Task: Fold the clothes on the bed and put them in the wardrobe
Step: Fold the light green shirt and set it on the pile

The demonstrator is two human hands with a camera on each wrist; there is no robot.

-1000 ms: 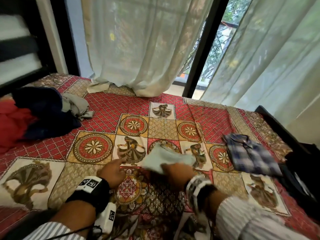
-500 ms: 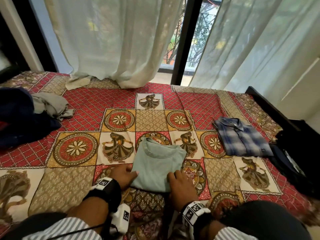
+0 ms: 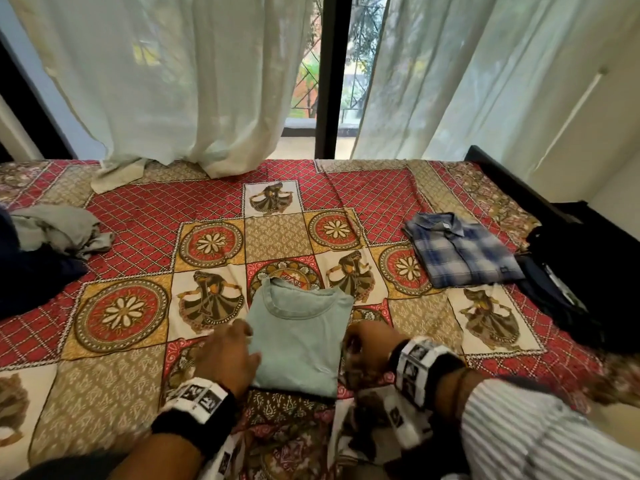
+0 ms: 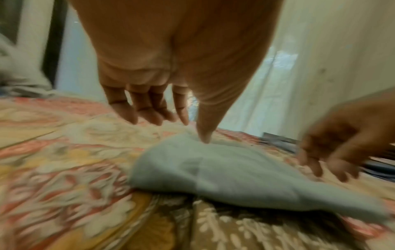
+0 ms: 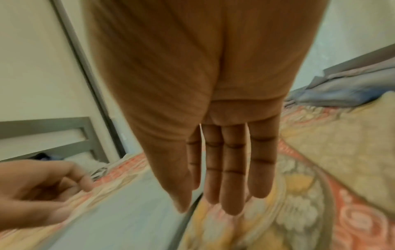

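Observation:
A pale green T-shirt [image 3: 298, 337] lies folded into a neat rectangle, collar away from me, on the patterned bedspread [image 3: 121, 393]. My left hand [image 3: 242, 341] is at its left edge. In the left wrist view this left hand [image 4: 171, 125] has loose, straight fingers and its thumb tip touches the T-shirt [image 4: 224, 169]. My right hand [image 3: 353, 344] is at the shirt's right edge. The right wrist view shows that right hand [image 5: 218, 199] flat, with straight fingers over the edge of the T-shirt [image 5: 128, 219], holding nothing. A folded blue plaid shirt [image 3: 464, 251] lies to the right.
An unfolded grey garment [image 3: 59, 230] and dark blue clothes [image 3: 31, 278] are heaped at the bed's left side. Dark items [image 3: 588, 282] lie at the right edge by the black bed frame [image 3: 512, 181]. White curtains [image 3: 180, 81] hang along the far side.
One second ago my right hand was laying the green shirt over. It now lies flat and folded. Both hands have moved from its near edge to its two sides.

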